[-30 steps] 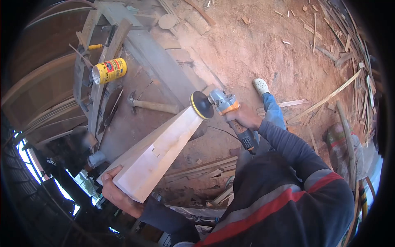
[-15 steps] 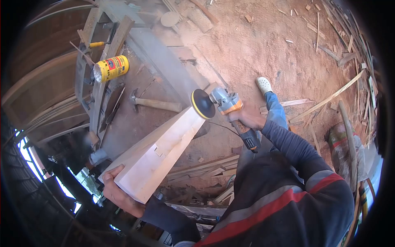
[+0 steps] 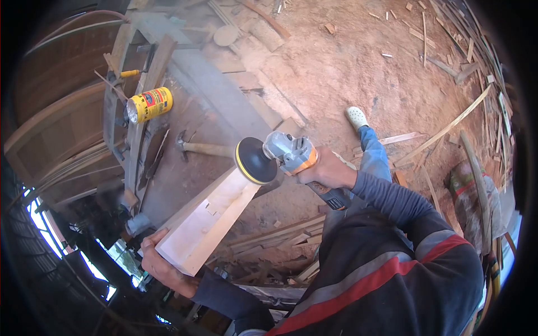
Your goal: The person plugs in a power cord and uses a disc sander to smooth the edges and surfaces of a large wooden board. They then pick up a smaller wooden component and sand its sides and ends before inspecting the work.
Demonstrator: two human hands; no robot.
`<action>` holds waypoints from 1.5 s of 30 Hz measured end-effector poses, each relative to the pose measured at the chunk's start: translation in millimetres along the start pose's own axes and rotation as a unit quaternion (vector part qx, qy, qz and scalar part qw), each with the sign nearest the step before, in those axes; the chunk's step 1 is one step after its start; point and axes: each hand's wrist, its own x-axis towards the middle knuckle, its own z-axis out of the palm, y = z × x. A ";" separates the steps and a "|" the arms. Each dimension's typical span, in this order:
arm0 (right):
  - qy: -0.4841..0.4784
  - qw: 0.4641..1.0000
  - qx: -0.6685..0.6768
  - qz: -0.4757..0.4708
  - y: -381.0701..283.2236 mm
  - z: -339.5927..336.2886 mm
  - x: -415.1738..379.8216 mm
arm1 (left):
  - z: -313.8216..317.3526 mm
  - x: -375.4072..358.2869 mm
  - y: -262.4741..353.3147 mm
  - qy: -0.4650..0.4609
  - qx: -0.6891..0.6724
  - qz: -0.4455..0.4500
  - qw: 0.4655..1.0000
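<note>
My right hand [image 3: 330, 169] is wrapped round an angle grinder [image 3: 292, 152] with a grey head and an orange and black body. Its round black sanding disc [image 3: 255, 161], edged in yellow, is at the far end of a pale tapered wooden block [image 3: 204, 215], overlapping it in view. Whether the disc presses on the wood I cannot tell. My left hand [image 3: 165, 267] grips the wide near end of the block, thumb on its upper edge and fingers beneath. A small notch-like mark shows on the block's upper face.
A hammer [image 3: 208, 149] lies behind the block. Left of it, a yellow can [image 3: 150, 105] rests on a wooden frame [image 3: 137, 134], near a yellow-handled tool [image 3: 130, 73]. Wood strips [image 3: 280, 238] lie below the grinder. Scrap wood and dust cover the ground, and a shoe [image 3: 357, 117] shows.
The grinder and its disc have moved left and down, toward me along the block. The disc now covers more of the block's upper part. My left hand keeps its hold.
</note>
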 end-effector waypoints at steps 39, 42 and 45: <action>0.072 0.982 0.041 0.172 74.3 -38.5 21.8 | -4.7 4.0 -4.6 -0.003 -0.017 -0.005 1.000; 0.064 0.981 0.047 0.175 83.3 -40.7 23.7 | -5.5 7.0 -11.2 -0.012 -0.021 0.012 1.000; 0.049 0.992 0.023 0.115 64.9 -24.1 9.7 | -9.4 8.9 -17.4 -0.009 -0.013 0.023 1.000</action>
